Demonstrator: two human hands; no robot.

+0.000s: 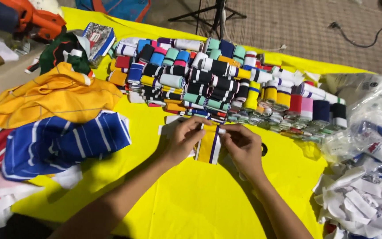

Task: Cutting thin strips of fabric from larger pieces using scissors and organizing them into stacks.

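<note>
A yellow cloth covers the table and bears everything. At ten o'clock lies a heap of garments: a yellow shirt on top, a blue striped shirt below it, and red and white fabric at the left edge. Across twelve to two o'clock runs a wide stack of folded rib bands, in black, white, teal, yellow, blue and pink, packed side by side in rows. At three o'clock sits a clear plastic bag, and at four o'clock a pile of white strips.

In the middle, just below the stack, both hands meet over one band, yellow with a white and dark purple stripe. The left hand has its fingers curled narrow, pinching the band's top edge at eleven o'clock of it. The right hand is likewise closed in a pinch, gripping the top edge at one o'clock. The band hangs down from the fingertips between the two palms, its lower end resting on the cloth. A white strip lies under the left hand.
</note>
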